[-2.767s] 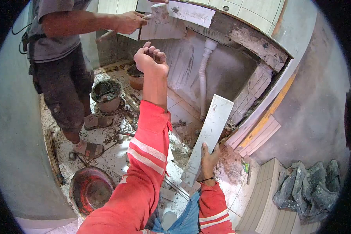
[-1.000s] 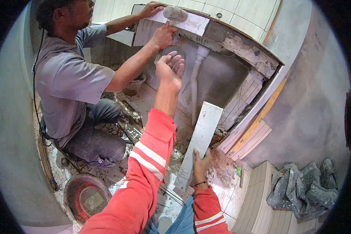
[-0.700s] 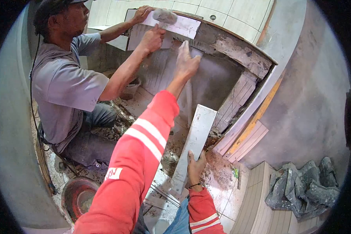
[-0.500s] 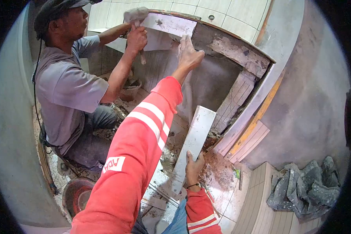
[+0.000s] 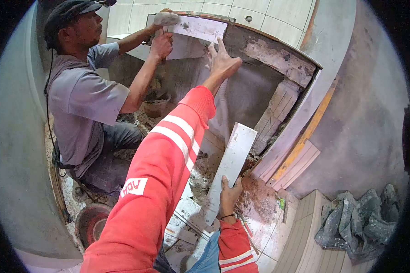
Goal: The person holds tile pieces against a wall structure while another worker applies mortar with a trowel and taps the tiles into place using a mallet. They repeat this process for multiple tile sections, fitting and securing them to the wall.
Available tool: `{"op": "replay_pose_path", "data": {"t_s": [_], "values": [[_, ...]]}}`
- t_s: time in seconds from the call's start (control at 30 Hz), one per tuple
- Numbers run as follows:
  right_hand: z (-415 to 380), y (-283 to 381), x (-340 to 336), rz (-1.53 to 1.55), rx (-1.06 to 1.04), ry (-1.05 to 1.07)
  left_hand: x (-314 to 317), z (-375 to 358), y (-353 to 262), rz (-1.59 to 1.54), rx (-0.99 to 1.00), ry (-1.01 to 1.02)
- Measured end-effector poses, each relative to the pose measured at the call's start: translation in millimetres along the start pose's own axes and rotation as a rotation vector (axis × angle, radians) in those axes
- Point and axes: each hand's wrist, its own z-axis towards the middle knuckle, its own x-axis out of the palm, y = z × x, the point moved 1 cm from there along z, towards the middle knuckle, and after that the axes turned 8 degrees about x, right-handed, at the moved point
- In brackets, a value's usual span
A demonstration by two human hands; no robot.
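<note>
My left hand (image 5: 223, 63) reaches up to the right end of a white tile strip (image 5: 196, 27) on the counter's front edge. Its fingers are apart, with the fingertips at the strip's lower edge. Lower down, my right hand (image 5: 230, 195) grips a second, loose white strip (image 5: 230, 166) by its right edge, thumb on the face. That strip stands tilted, upper end to the right. Left of my left hand, a co-worker's hand (image 5: 161, 44) holds a pale-headed mallet (image 5: 166, 18) at the upper strip's left end.
The co-worker (image 5: 86, 91) crouches at the left. A bucket (image 5: 93, 225) sits at the lower left, and an orange-yellow bar (image 5: 304, 139) leans at the right. Crumpled dark sheeting (image 5: 357, 223) lies on the lower-right step. Rubble and strip pieces cover part of the floor.
The view has shifted slightly. The mallet head is a little further right and the co-worker's other hand now shows behind it. My left fingers have spread somewhat; my right hand keeps its strip.
</note>
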Motion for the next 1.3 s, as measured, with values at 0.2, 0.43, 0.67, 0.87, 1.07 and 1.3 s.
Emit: {"op": "replay_pose_path", "data": {"t_s": [0.2, 0.43, 0.67, 0.87, 1.07, 1.3], "values": [[-1, 0, 3, 0.031, 0.005, -0.002, -2, 0, 4, 0.046, 0.039, -0.009], [-2, 0, 2, -0.028, -0.014, -0.021, 1, 6, 11, -0.076, 0.093, -0.024], [-3, 3, 4, 0.003, 0.005, -0.016, 7, 9, 18, 0.024, 0.095, -0.084], [0, -7, 6, -0.026, -0.002, -0.019, -2, 2, 10, 0.062, 0.03, 0.005], [-1, 5, 2, 0.002, 0.035, 0.023, 0, 3, 18, 0.114, 0.062, 0.034], [-5, 13, 2, 0.005, 0.034, -0.004, -5, 1, 16, 0.145, 0.057, 0.052]]}}
